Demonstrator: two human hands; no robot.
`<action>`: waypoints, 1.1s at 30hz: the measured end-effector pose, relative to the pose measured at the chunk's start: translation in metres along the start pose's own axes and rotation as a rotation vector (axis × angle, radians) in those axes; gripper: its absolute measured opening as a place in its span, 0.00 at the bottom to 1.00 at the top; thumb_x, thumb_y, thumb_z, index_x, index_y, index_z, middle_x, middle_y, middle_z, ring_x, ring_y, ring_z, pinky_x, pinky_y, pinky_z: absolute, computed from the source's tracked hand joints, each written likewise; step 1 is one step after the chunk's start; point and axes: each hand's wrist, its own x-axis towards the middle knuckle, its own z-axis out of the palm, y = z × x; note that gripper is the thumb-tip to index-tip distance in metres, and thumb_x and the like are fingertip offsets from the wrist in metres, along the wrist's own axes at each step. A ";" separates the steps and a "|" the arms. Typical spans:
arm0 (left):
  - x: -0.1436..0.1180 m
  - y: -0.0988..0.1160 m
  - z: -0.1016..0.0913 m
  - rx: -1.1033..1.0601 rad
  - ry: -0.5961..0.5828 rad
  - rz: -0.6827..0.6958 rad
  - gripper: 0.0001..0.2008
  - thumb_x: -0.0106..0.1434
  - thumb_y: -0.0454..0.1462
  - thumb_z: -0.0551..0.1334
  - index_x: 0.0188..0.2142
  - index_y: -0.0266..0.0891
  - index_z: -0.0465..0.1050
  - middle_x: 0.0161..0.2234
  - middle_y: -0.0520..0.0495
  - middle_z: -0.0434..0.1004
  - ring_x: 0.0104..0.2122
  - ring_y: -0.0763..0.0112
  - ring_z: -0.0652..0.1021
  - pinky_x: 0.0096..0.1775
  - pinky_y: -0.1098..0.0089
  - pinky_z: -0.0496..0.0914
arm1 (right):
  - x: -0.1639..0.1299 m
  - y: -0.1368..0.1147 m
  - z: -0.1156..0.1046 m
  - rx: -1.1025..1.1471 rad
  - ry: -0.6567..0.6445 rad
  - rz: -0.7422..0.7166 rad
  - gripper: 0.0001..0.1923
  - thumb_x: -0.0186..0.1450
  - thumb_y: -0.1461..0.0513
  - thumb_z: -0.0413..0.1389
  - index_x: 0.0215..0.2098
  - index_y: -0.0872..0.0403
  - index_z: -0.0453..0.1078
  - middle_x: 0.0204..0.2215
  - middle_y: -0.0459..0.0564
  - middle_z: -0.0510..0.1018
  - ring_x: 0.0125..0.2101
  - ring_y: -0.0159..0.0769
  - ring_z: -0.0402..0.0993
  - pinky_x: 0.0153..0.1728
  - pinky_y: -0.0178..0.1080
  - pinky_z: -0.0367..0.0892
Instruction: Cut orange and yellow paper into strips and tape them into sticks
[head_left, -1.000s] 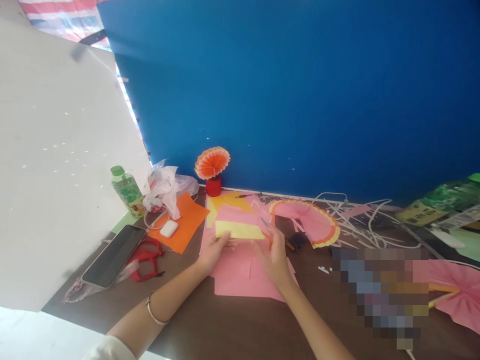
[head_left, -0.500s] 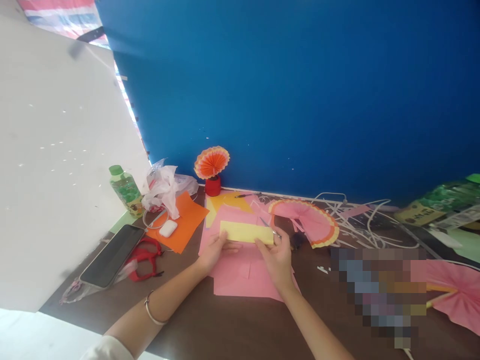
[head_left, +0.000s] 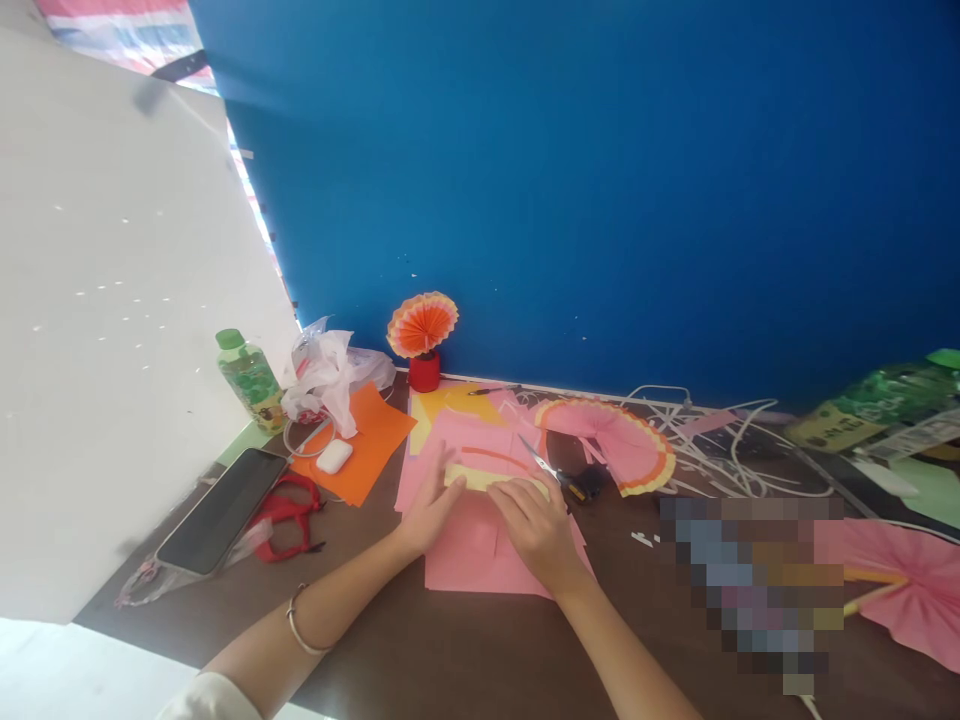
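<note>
1. Hands, two: left hand pinching one end of the yellow paper, thumb on the near side; right hand grasping the other end, its fingers bent over the sheet and partly hiding it.
2. Yellow paper, one: narrow, held crosswise above the pink paper.
3. Pink paper, several overlapping sheets on the table; exact count cannot be told.
4. Orange strip, one: slightly curved, just beyond the yellow paper.
5. Scissors, one pair: dark handles, just beyond the right hand, blades pointing away to the left.
6. Fans, three: one orange fan above a red pot; one edged fan, pink with orange and yellow borders, right of the scissors; one plain pink fan, cut off at the right edge of view.
7. Bottles, two: one upright bottle at left; one tilted bottle at far right.
8. Phone, one, at left.
9. White case, one, on orange paper.
10. Bracelet, one, on the left wrist.
11. Cables, tangled, at the back right; not countable.
</note>
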 end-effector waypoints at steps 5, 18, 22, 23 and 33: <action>-0.001 0.001 -0.009 0.730 0.014 0.595 0.18 0.60 0.39 0.56 0.50 0.43 0.62 0.56 0.41 0.60 0.59 0.56 0.53 0.56 0.49 0.49 | 0.001 -0.001 -0.002 -0.008 -0.037 -0.030 0.13 0.63 0.71 0.45 0.36 0.54 0.69 0.30 0.49 0.76 0.33 0.33 0.69 0.47 0.46 0.56; -0.001 0.000 -0.008 1.027 -0.094 0.741 0.10 0.61 0.31 0.52 0.39 0.42 0.70 0.37 0.49 0.75 0.47 0.64 0.70 0.53 0.56 0.57 | 0.005 -0.005 -0.002 -0.074 -0.179 -0.114 0.12 0.61 0.70 0.43 0.26 0.55 0.67 0.21 0.47 0.68 0.25 0.33 0.61 0.41 0.44 0.58; 0.001 0.002 -0.012 1.036 -0.076 0.743 0.10 0.61 0.31 0.53 0.38 0.43 0.70 0.36 0.50 0.75 0.47 0.65 0.69 0.52 0.57 0.57 | 0.005 0.001 -0.004 -0.081 -0.156 -0.105 0.12 0.60 0.69 0.45 0.20 0.54 0.63 0.17 0.45 0.64 0.23 0.32 0.58 0.40 0.43 0.57; 0.002 0.003 -0.013 1.043 -0.064 0.747 0.10 0.61 0.31 0.53 0.38 0.43 0.70 0.36 0.50 0.76 0.47 0.65 0.69 0.52 0.57 0.56 | 0.004 0.003 -0.004 -0.082 -0.144 -0.095 0.13 0.59 0.69 0.45 0.19 0.54 0.62 0.17 0.44 0.63 0.23 0.32 0.58 0.40 0.42 0.57; 0.011 -0.002 -0.029 1.041 0.047 0.649 0.13 0.61 0.30 0.52 0.39 0.44 0.71 0.35 0.49 0.76 0.44 0.65 0.71 0.49 0.58 0.59 | 0.003 0.021 -0.009 -0.092 -0.095 -0.041 0.14 0.57 0.69 0.46 0.16 0.53 0.59 0.14 0.42 0.61 0.20 0.30 0.56 0.39 0.40 0.58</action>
